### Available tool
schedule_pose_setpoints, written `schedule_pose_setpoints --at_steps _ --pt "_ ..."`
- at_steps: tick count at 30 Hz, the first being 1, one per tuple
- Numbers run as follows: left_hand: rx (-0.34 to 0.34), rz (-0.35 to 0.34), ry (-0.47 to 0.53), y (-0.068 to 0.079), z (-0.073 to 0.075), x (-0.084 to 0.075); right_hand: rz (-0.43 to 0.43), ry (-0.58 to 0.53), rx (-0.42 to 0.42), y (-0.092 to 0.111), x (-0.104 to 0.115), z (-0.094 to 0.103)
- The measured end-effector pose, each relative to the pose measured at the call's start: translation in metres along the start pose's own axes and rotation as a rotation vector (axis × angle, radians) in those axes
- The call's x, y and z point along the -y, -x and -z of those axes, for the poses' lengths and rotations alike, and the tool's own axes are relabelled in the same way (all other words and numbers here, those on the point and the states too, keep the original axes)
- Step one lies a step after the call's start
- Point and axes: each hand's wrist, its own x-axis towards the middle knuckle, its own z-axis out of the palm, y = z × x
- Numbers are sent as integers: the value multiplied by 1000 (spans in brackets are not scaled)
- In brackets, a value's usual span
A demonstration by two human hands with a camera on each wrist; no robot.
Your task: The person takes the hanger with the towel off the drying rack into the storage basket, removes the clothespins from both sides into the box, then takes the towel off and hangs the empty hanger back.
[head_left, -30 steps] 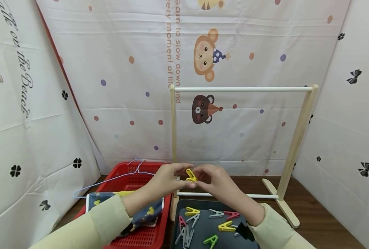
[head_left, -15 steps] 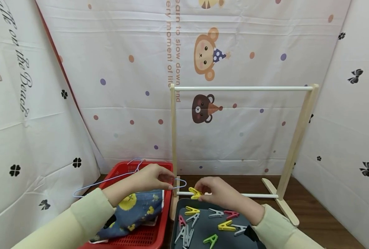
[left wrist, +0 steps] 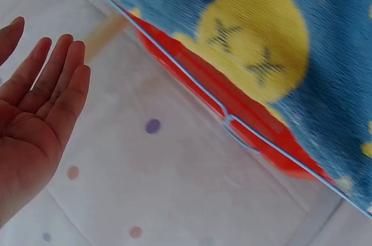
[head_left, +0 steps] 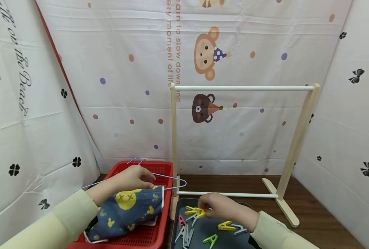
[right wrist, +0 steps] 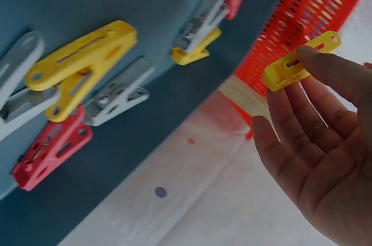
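My right hand (head_left: 223,209) pinches a yellow clothespin (right wrist: 282,74) between thumb and fingers, low over the dark grey tray (head_left: 200,238). My left hand (head_left: 131,178) is above the red basket (head_left: 148,238), its fingers (left wrist: 68,97) extended and holding nothing in the left wrist view. Below it lies a blue towel (head_left: 125,200) with yellow prints, along a light-blue wire hanger (left wrist: 228,119). The hanger's right corner sticks out past the basket rim. Whether the left fingertips touch the towel, I cannot tell.
Several clothespins lie in the tray, among them a green one (head_left: 211,240), a yellow one (head_left: 226,226) and grey ones (head_left: 188,237). Behind the tray stands a wooden rack with a white top bar (head_left: 243,88). Printed cloth walls (head_left: 134,103) enclose the table.
Both hands have parted. The right hand carried the yellow clothespin down to the tray; the left let go of it and moved left, back over the towel.
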Motion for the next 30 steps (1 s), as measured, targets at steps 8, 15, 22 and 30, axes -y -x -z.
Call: schedule_pose_setpoints --at_steps 8,15,22,30 --pt "-64 109 -86 4 8 33 11 213 43 -3 -4 -21" --pt "-103 229 -114 5 14 68 25 252 82 -9 -23 -40" --pt "-98 301 -133 -1 21 92 94 307 103 -31 -97 -86" --pt "-48 381 -130 -9 17 110 109 305 109 -30 -108 -91"
